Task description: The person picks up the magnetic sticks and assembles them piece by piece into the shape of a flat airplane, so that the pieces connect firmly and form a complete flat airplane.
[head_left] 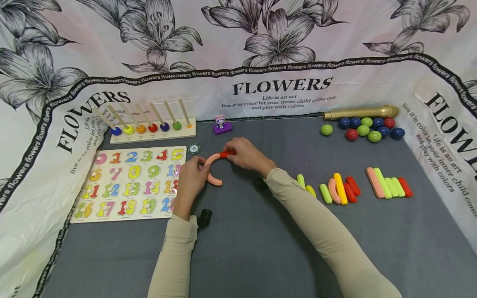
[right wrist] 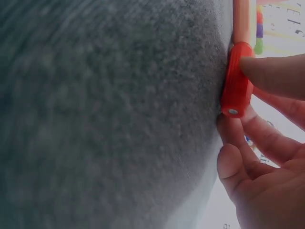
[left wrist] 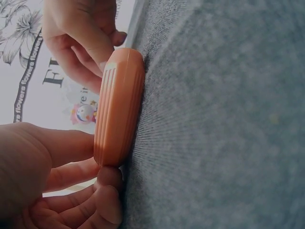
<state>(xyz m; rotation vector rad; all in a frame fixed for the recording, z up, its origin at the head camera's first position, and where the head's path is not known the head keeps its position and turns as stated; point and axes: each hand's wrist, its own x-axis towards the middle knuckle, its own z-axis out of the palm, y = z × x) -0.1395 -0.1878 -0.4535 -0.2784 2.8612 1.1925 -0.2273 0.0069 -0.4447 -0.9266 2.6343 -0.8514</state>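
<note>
In the head view, peach curved pieces form an open arc on the grey cloth. My left hand pinches the arc at its left side, and the left wrist view shows its thumb and fingers around the end of a ribbed curved piece. At the arc's upper end a short red stick touches the peach piece. My right hand pinches that stick between thumb and fingers. In the right wrist view the red stick has a small metallic dot on its near end.
A number board lies left, below a peg stand. A poker chip and a purple-based figurine are behind the hands. Coloured sticks lie right, below several balls and a gold tube.
</note>
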